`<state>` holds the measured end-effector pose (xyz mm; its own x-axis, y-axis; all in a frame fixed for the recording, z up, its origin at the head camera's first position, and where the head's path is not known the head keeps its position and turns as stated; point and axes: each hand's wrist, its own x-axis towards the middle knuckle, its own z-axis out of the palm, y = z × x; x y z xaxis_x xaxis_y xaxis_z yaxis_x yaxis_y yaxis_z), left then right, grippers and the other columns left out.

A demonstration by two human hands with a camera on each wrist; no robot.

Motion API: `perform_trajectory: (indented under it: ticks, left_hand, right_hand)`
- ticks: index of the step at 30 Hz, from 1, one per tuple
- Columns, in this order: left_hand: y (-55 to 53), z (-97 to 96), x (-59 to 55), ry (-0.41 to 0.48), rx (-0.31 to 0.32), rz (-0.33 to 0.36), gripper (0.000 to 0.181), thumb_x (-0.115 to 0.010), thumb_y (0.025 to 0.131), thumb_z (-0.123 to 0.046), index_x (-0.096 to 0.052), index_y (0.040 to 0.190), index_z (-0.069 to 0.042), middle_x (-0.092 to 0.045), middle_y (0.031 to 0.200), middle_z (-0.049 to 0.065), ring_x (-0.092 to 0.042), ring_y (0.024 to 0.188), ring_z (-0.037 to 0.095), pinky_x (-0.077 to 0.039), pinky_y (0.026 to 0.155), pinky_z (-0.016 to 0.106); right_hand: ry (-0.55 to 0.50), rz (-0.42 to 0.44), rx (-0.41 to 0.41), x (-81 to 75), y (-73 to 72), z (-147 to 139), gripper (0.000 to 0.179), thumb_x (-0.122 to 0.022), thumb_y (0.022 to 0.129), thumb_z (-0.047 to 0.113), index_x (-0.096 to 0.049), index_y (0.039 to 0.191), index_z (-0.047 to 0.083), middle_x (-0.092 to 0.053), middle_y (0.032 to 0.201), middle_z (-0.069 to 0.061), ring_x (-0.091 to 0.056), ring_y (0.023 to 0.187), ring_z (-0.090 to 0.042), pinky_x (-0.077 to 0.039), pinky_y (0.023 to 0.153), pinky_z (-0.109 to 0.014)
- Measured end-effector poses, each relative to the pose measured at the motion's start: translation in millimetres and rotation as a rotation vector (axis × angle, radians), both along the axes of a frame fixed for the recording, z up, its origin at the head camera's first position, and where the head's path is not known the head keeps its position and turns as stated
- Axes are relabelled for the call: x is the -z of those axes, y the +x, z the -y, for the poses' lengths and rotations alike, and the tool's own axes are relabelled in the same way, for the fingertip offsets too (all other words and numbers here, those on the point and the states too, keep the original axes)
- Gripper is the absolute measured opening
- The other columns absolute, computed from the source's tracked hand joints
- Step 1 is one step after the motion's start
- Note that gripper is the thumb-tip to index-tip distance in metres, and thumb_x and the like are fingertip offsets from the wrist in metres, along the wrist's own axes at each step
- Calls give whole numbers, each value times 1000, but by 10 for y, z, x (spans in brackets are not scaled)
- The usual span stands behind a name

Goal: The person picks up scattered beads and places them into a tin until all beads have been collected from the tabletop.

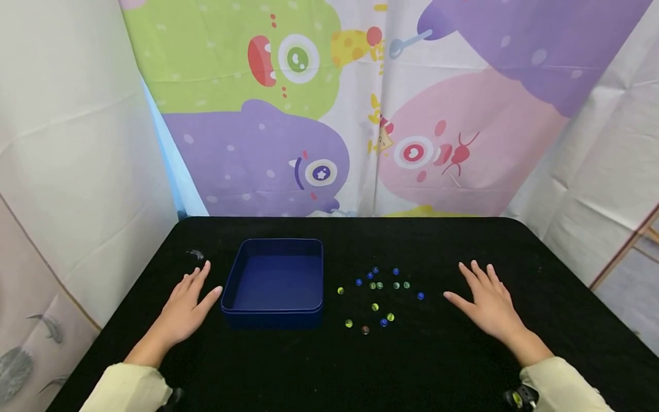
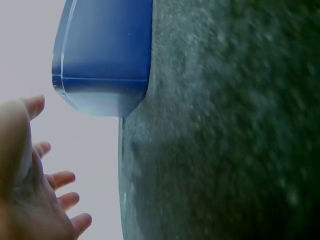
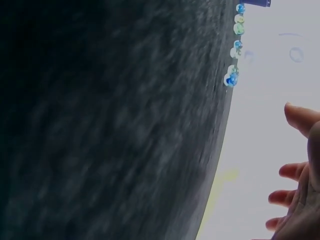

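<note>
The left hand and right hand lie spread, holding nothing. Marbles, lower centre of the frame, look light, hard, slippery: pinch singly. The box, left of them, seems stiff, best held by opposite sides; its material is unclear.

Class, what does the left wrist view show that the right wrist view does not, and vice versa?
Only the left wrist view shows the left hand and a large part of the blue box.
Only the right wrist view shows the right hand, several marbles and faint print on the pale backdrop.
Both share the black tabletop and the box, though the right view seems to catch only a corner.
</note>
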<state>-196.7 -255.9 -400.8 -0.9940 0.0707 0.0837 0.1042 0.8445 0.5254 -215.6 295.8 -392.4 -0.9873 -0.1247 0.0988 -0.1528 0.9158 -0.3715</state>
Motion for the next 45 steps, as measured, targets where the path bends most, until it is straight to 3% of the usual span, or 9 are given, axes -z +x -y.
perform_trajectory:
  ticks: [10, 20, 26, 34, 39, 45]
  left_hand:
    - [-98, -73, -27, 137, 37, 51, 76, -37, 96, -49, 1, 150, -10, 0, 149, 30, -2, 132, 53, -5, 97, 72]
    - [-151, -123, -27, 233, 72, 59, 75, -40, 98, -42, 1, 149, -6, -1, 149, 32, -4, 133, 51, -8, 101, 69]
    - [-192, -146, -8, 316, 87, 87, 73, -38, 99, -40, 4, 149, -6, 0, 149, 32, -5, 133, 51, -9, 102, 67]
    - [-233, -207, -4, 414, 61, 204, 73, -31, 99, -46, 10, 149, -14, -3, 149, 31, -9, 133, 49, -15, 104, 63]
    - [-250, -221, 11, 478, 50, 250, 71, -29, 99, -46, 10, 149, -16, -4, 150, 29, -9, 134, 48, -14, 104, 63]
    - [-257, -228, 16, 545, 43, 295, 70, -27, 99, -49, 6, 150, -16, -4, 151, 27, -6, 135, 46, -10, 105, 63]
  right_hand:
    - [-115, 38, 8, -17, -106, 105, 82, -50, 91, 51, -21, 145, -4, -9, 146, -35, 0, 132, -53, -7, 96, -73]
    - [-216, 50, -10, 9, -187, 223, 82, -54, 90, 45, -21, 142, -10, -10, 144, -39, -5, 130, -55, -4, 104, -65]
    - [-275, 99, 16, 23, -244, 308, 79, -56, 91, 40, -21, 143, -9, -13, 140, -39, -13, 125, -57, -16, 99, -68]
    - [-379, 175, 68, 58, -334, 385, 73, -58, 90, 36, -29, 139, -9, -28, 128, -35, -30, 115, -49, -34, 90, -58]
    - [-510, 259, 70, 97, -368, 423, 65, -58, 91, 31, -34, 137, -8, -36, 126, -32, -39, 114, -44, -40, 90, -53]
    - [-654, 358, 68, 153, -394, 456, 56, -59, 91, 23, -40, 133, -9, -48, 113, -21, -51, 100, -30, -45, 87, -43]
